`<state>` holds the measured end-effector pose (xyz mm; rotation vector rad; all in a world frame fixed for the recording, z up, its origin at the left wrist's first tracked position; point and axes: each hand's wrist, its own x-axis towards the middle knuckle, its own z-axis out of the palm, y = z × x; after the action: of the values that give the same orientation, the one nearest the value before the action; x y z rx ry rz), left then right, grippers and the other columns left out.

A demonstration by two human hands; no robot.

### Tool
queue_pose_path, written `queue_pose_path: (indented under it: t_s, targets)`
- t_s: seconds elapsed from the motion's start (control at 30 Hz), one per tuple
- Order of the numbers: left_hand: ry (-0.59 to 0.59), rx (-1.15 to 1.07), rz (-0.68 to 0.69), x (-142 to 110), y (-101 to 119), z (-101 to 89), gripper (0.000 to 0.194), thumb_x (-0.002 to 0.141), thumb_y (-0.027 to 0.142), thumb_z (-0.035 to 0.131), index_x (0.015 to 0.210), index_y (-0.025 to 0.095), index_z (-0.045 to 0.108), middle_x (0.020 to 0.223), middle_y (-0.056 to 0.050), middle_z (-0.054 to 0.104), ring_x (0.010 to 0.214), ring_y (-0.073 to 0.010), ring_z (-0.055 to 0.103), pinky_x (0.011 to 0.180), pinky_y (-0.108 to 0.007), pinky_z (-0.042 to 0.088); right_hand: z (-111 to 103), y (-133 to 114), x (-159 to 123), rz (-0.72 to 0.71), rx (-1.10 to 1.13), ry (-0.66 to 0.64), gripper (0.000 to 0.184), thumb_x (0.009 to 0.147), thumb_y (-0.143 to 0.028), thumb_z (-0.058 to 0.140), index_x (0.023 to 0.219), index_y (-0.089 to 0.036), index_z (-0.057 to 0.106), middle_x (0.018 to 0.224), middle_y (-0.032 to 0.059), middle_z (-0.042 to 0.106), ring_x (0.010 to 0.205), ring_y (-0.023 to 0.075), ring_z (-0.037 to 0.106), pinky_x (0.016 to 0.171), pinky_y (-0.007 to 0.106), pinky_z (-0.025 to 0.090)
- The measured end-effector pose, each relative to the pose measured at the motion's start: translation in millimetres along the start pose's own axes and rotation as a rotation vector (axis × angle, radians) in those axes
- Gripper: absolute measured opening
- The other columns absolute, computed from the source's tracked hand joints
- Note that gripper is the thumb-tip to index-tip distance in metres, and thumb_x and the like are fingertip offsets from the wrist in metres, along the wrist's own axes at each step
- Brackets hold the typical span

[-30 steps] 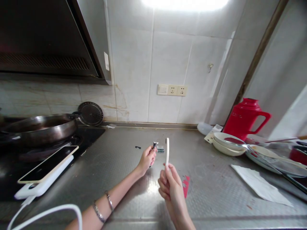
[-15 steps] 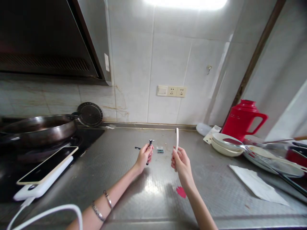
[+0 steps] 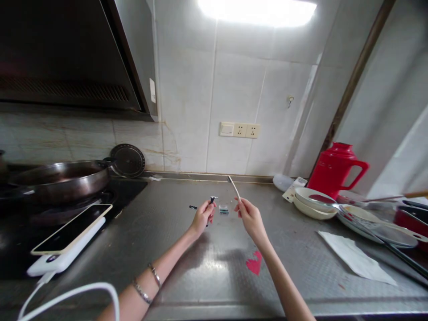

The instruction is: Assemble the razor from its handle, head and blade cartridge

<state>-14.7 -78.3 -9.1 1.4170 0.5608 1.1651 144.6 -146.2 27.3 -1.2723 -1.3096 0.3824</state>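
Two bare hands worked over a steel counter (image 3: 214, 294). The left hand (image 3: 201, 217) held a black-handled razor (image 3: 214, 199) in a closed grip, its metal T-shaped head upward. The right hand (image 3: 250, 218) pinched a slim white toothbrush (image 3: 234, 187) between thumb and fingers — its dark-bristled head tilted toward the counter's back edge. The two held things were apart.

Between the hands lay a small clear case (image 3: 224, 209), its contents too small to tell; a short black strip (image 3: 193, 207) rested just beyond the left hand. Nearer the front edge, a ragged red cutout (image 3: 254, 263) lay beside the right forearm.

A white cable (image 3: 100, 285) looped across the view of the left forearm, seemingly the likeliest snag — it ran from a power bank (image 3: 47, 265) under a phone (image 3: 72, 229). Toward the right edge stood bowls (image 3: 312, 211), a red thermos (image 3: 329, 171) and a paper napkin (image 3: 356, 258), lying flat.
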Motion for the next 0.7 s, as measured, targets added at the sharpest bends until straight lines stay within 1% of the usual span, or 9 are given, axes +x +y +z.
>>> queue_pose_path:
  t_s: [0.1, 0.17, 0.27, 0.33, 0.47, 0.6, 0.7]
  targets:
    - [0.015, 0.060, 0.062, 1.7, 0.4, -2.4, 0.028, 0.078, 0.044, 0.052, 0.083, 0.017, 0.055, 0.057, 0.004, 0.041, 0.054, -0.0098, 0.038, 0.054, -0.021, 0.031, -4.6, 2.7, -3.6, -0.074, -0.126, -0.002, 0.041, 0.083, -0.045, 0.041, 0.095, -0.014, 0.065, 0.065, 0.0012, 0.057, 0.056, 0.0121, 0.047, 0.055, 0.022, 0.037]
    - [0.014, 0.092, 0.079, 2.1, 1.7, -3.8, 0.028, 0.078, 0.043, 0.052, 0.084, 0.017, 0.058, 0.058, 0.003, 0.042, 0.058, -0.0109, 0.038, 0.057, -0.022, 0.030, -6.7, 3.9, -7.2, -0.107, -0.161, -0.014, 0.042, 0.085, -0.042, 0.039, 0.102, -0.014, 0.064, 0.068, 0.0023, 0.058, 0.060, 0.0131, 0.050, 0.058, 0.022, 0.038]
    - [-0.019, 0.120, 0.087, 2.0, 4.1, -5.5, 0.026, 0.078, 0.042, 0.052, 0.083, 0.017, 0.059, 0.059, 0.003, 0.042, 0.060, -0.0117, 0.038, 0.059, -0.023, 0.029, -8.4, 4.4, -11.4, -0.159, -0.183, -0.044, 0.043, 0.085, -0.042, 0.041, 0.110, -0.015, 0.063, 0.075, 0.0046, 0.062, 0.065, 0.0146, 0.052, 0.061, 0.023, 0.040]
    - [-0.048, 0.135, 0.085, 1.5, 5.1, -6.0, 0.025, 0.078, 0.041, 0.052, 0.080, 0.017, 0.059, 0.060, 0.002, 0.043, 0.060, -0.0117, 0.037, 0.059, -0.022, 0.028, -9.4, 3.8, -12.7, -0.200, -0.219, -0.085, 0.042, 0.085, -0.043, 0.043, 0.108, -0.017, 0.065, 0.077, 0.0053, 0.063, 0.064, 0.0146, 0.052, 0.060, 0.023, 0.039]
    - [-0.079, 0.140, 0.082, -0.1, 4.7, -6.1, 0.025, 0.080, 0.040, 0.051, 0.079, 0.017, 0.059, 0.060, 0.003, 0.041, 0.059, -0.0111, 0.035, 0.058, -0.022, 0.027, -15.1, 3.0, -11.6, -0.246, -0.368, -0.150, 0.041, 0.086, -0.046, 0.043, 0.104, -0.021, 0.068, 0.068, 0.0036, 0.061, 0.058, 0.0133, 0.049, 0.059, 0.024, 0.037]
    - [-0.095, 0.137, 0.108, -1.2, 4.3, -6.8, 0.024, 0.081, 0.039, 0.049, 0.078, 0.017, 0.059, 0.060, 0.003, 0.040, 0.059, -0.0111, 0.035, 0.058, -0.022, 0.025, -30.1, 7.0, -6.2, -0.238, -0.487, -0.174, 0.042, 0.085, -0.049, 0.042, 0.101, -0.022, 0.070, 0.067, 0.0040, 0.063, 0.056, 0.0130, 0.050, 0.063, 0.025, 0.036]
    - [-0.091, 0.141, 0.091, -1.5, 5.0, -7.0, 0.023, 0.080, 0.038, 0.051, 0.077, 0.017, 0.059, 0.059, 0.003, 0.040, 0.058, -0.0114, 0.034, 0.057, -0.022, 0.024, -40.2, 9.6, -2.2, -0.223, -0.556, -0.164, 0.043, 0.084, -0.052, 0.042, 0.097, -0.023, 0.071, 0.066, 0.0039, 0.064, 0.056, 0.0130, 0.050, 0.068, 0.027, 0.035]
